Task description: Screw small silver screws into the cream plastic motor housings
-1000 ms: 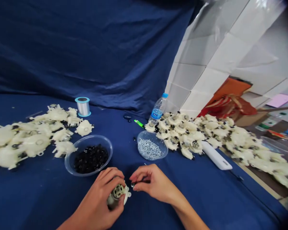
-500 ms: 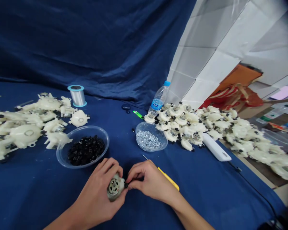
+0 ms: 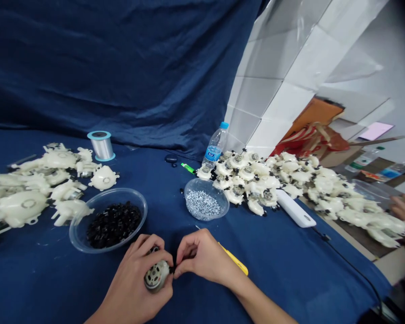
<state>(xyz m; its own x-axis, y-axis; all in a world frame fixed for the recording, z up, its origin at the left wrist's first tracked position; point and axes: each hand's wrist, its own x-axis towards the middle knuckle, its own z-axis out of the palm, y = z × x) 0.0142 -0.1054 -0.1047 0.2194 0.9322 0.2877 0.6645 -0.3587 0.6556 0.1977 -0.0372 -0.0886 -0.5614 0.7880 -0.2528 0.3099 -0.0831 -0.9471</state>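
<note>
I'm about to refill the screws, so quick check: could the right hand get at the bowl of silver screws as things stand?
Probably yes: the right hand sits just below the bowl of silver screws, with only blue cloth between them, though it is busy pinching at the small electric motor.

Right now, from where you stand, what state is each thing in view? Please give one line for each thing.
left hand, gripping the small electric motor
right hand, pinching a small black part against the motor
larger clear bowl, holding black parts
smaller clear bowl, holding silver screws
water bottle, upright, capped
yellow-handled screwdriver, lying partly behind the right hand
</note>
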